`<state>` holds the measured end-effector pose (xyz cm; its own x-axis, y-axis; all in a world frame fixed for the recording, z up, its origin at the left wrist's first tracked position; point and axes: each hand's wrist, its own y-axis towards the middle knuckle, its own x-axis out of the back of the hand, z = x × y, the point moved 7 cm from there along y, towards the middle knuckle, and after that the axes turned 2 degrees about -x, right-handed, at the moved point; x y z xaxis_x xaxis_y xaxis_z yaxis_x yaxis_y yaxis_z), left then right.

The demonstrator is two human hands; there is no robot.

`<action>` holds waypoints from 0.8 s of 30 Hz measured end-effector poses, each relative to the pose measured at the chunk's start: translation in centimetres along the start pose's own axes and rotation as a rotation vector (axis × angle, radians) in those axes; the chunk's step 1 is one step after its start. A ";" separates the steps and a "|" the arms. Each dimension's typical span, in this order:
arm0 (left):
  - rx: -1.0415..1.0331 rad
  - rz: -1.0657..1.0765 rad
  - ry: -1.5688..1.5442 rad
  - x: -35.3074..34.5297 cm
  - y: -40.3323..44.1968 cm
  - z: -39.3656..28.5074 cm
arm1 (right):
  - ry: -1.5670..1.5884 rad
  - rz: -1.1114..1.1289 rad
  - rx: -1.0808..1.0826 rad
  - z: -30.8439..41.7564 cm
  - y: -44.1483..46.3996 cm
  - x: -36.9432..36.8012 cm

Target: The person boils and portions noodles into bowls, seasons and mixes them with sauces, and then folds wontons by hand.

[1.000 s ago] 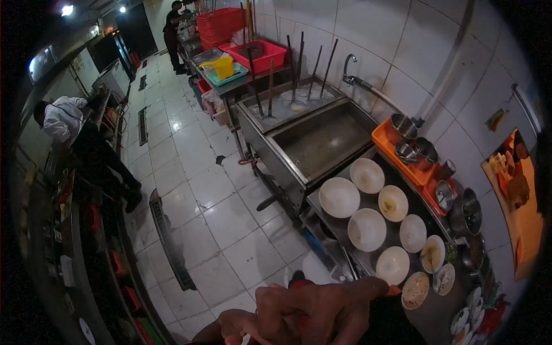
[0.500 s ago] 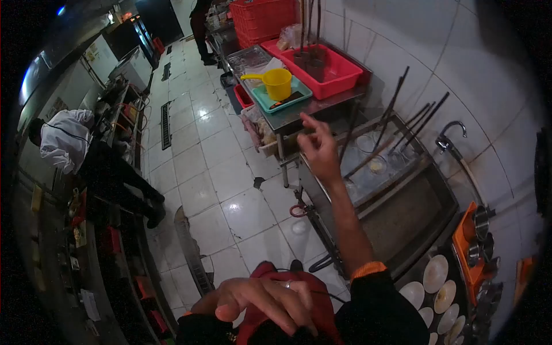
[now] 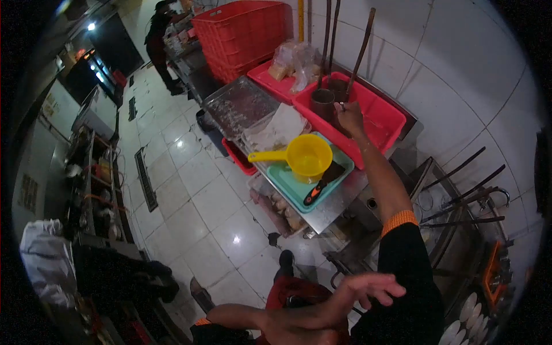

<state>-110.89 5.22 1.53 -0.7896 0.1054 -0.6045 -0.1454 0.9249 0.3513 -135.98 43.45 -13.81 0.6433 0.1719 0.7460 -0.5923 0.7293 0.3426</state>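
My right hand [image 3: 349, 119] reaches into a pink-red plastic tub [image 3: 384, 133], its fingers closed at the rim of a dark cylindrical ladle. Beside it stands another such ladle [image 3: 322, 103]; long thin handles rise from the pair. Part of the grip is hidden by the hand itself. Low in front of my body, my left hand [image 3: 345, 302] is held in the air with fingers stretched out and nothing in it. Between the hands, a yellow dipper [image 3: 310, 156] sits on a turquoise tray [image 3: 299, 198], along with a scraper [image 3: 325, 183] with a black-and-orange handle.
A metal table carries a wire-like tray [image 3: 240, 103], white cloth [image 3: 282, 126] and bagged food [image 3: 296, 60]. Red crates [image 3: 241, 34] stand behind. At right are a sink area with dark rods [image 3: 460, 167] and a faucet [image 3: 500, 192]. Two people work farther off.
I have moved toward the metal table, and the view has shifted with me. My right hand went from the air above the sink into the tub. My left hand's fingers have stretched out to the right.
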 end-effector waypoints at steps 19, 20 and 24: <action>0.065 0.882 -0.854 -8.4 7.0 4.9 | 0.349 -0.460 -0.922 -5.1 -54.4 40.8; 0.083 0.872 -0.845 -9.2 6.8 6.2 | 0.295 -0.433 -0.915 -8.2 -54.9 39.5; -0.041 0.675 -0.527 -10.6 7.5 10.5 | -0.054 -0.277 -0.718 -21.1 -54.9 30.8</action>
<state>-97.37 14.84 3.08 -0.3362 0.7940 -0.5066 0.2263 0.5902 0.7749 -73.43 22.69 -21.71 0.6864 -0.0985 0.7206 0.0585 0.9951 0.0803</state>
